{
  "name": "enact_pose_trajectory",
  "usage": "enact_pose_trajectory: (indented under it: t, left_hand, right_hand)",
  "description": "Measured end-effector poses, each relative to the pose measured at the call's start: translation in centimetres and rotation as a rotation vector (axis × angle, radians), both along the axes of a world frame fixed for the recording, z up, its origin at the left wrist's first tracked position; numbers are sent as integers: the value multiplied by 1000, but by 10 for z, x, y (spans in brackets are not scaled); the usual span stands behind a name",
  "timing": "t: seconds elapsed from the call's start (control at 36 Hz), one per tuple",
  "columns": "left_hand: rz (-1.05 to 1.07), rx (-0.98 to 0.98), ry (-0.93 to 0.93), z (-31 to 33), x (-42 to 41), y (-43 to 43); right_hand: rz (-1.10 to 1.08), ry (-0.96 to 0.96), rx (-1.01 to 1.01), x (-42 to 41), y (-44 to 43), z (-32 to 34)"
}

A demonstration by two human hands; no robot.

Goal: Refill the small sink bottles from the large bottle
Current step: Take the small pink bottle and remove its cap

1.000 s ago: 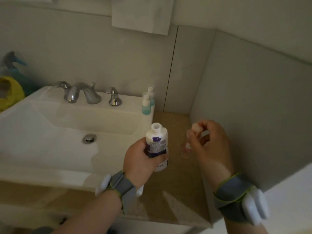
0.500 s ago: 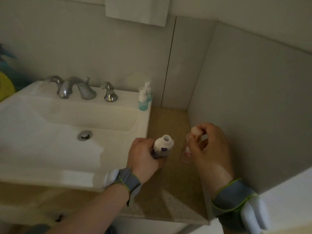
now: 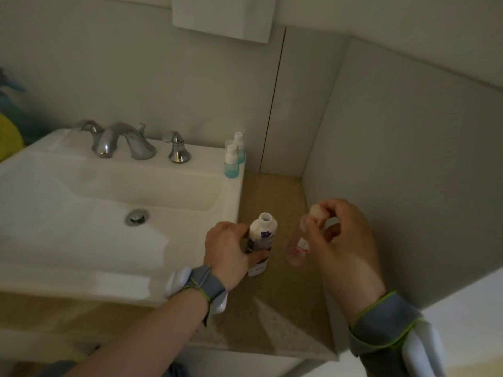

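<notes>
Head-worn view, angled down, close over sink and counter

Sink on the left, faucet at its back rim. Up on the sink's back right corner, a pair of small bottles, one tucked right behind the other. Right of the sink runs the table, with the side wall at its far right. Over the table, just beside the sink's edge, the large bottle is upright in the left hand. To its right, near but apart, is a third small bottle in the right hand.
</notes>
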State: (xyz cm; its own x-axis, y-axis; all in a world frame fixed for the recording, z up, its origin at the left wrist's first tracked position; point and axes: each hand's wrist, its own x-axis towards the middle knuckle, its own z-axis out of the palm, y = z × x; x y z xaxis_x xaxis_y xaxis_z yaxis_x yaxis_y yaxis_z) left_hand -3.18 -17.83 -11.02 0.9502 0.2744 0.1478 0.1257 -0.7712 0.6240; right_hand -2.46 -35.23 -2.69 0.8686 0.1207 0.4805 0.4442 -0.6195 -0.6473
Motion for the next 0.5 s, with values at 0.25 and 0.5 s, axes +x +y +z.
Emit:
enact_pose_trajectory:
  t: [0.25, 0.5]
  left_hand:
    - [-82, -150, -29, 11, -14, 7]
    - [-23, -417, -307, 31, -76, 54]
  right_hand:
    - [33, 55, 70, -18, -2, 15]
    - [235, 161, 178, -31, 35, 23]
